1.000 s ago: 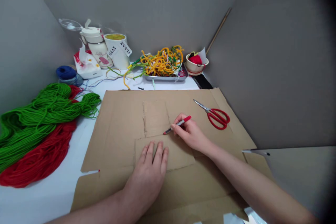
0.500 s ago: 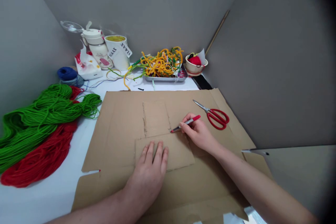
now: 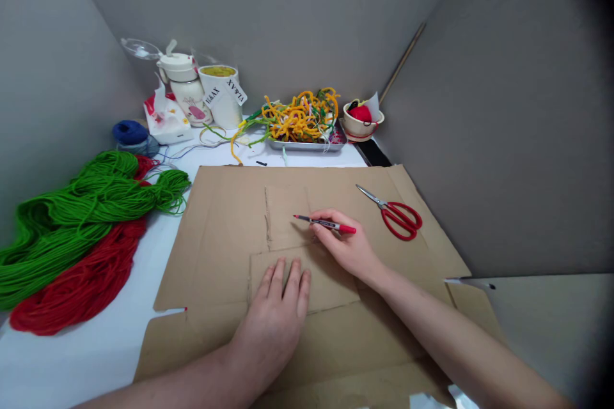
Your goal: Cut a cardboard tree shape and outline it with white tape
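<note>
My left hand lies flat, fingers spread, on a small cardboard rectangle that rests on a large cardboard sheet. My right hand grips a red-capped pen with its red tip pointing left, over another rectangular cardboard area with rough left edge, just beyond the small rectangle. Whether the tip touches the cardboard I cannot tell. Right of my right hand, red-handled scissors lie on the sheet with their blades pointing to the far left.
Green yarn and red yarn lie at the left. Along the back stand a tissue pack, a bottle, a white canister, a metal tray heaped with orange yarn, and a bowl. A dark phone-like slab lies near the bowl.
The pen has moved left and away from the small rectangle's far edge, and now lies more level in my right hand. My left hand stays on the cardboard. The whole view has shifted slightly.
</note>
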A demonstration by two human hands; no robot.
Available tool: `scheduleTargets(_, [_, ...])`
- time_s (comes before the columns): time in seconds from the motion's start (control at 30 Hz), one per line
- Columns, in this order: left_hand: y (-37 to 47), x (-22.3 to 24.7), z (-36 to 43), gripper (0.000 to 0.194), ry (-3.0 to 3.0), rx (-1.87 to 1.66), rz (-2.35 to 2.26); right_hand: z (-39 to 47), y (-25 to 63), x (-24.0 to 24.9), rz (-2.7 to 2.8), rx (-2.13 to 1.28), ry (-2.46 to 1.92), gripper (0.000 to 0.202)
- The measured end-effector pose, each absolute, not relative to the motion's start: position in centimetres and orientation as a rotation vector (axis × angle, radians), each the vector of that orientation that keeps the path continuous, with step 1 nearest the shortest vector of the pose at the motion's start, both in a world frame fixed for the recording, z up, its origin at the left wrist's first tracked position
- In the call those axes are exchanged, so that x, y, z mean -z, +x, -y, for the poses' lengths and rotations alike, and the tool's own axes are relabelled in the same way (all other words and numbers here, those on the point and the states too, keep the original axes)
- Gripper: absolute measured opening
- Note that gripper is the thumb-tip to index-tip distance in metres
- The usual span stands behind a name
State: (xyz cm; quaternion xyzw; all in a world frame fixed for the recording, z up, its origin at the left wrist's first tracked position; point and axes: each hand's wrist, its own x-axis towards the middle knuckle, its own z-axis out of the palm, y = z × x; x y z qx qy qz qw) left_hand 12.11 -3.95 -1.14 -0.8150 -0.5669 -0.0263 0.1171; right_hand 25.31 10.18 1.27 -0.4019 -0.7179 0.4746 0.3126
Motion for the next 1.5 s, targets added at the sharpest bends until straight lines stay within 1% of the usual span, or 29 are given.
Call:
scheduleTargets(0.13, [12.2,1.2,4.0,0.044,-2.383,0.100,1.664,-9.9,24.7,-1.0,1.956,-1.207,-1.028,0.015])
scheduleTargets(0.3, [12.3,1.2,4.1,0.044,-2.378,0.103,1.675,-10.4,24.7,-0.1,2.062,-1.229,-0.901,0.026])
scheduleTargets(0.47, [12.3,1.3,4.0,0.045,-2.386,0.078,1.671,-11.6,24.8,0.5,2.413,-0.927,-0.807,0.028])
scheduleTargets(0.63, [12.1,0.9,4.6,0.047,-2.410,0.058,1.660,-12.3,24.9,0.1,2.514,-0.878,-0.795,0.028])
scheduleTargets(0.77, [11.6,-0.7,6.2,0.044,-2.441,0.103,1.643,-12.5,25.0,-0.1,2.495,-0.909,-0.814,0.027])
scheduleTargets(0.97, [8.4,-5.0,7.7,0.036,-2.651,0.130,1.262,-12.5,25.0,0.4,2.434,-0.951,-0.826,0.025])
scheduleTargets(1.0, [7.5,-5.5,7.7,0.035,-2.692,0.176,1.190,-12.5,25.0,0.4,2.429,-0.957,-0.822,0.025])
scheduleTargets(1.1, [4.5,-6.5,6.9,0.031,-2.751,0.313,1.170,-12.6,25.0,0.5,2.400,-0.982,-0.827,0.024])
scheduleTargets(1.2, [1.4,-6.4,5.4,0.035,-2.760,0.451,1.202,-12.5,25.1,0.3,2.355,-1.016,-0.840,0.023])
scheduleTargets(1.27, [-0.4,-6.0,4.2,0.038,-2.678,0.611,1.319,-12.2,25.2,0.0,2.312,-1.014,-0.855,0.023])
scheduleTargets(1.3, [-1.1,-5.7,3.6,0.035,-2.629,0.702,1.395,-12.1,25.3,-0.3,2.282,-1.002,-0.870,0.024])
scheduleTargets(1.37, [-2.2,-5.1,2.3,0.017,-2.553,0.894,1.530,-11.7,25.7,-0.9,2.209,-0.967,-0.916,0.026])
scheduleTargets(1.4, [-2.6,-4.8,1.6,0.012,-2.532,0.989,1.602,-11.6,25.9,-1.2,2.176,-0.952,-0.940,0.026])
scheduleTargets(1.5, [-3.2,-4.0,-0.2,0.006,-2.520,1.326,1.799,-10.9,26.6,-1.6,2.136,-0.925,-1.011,0.026])
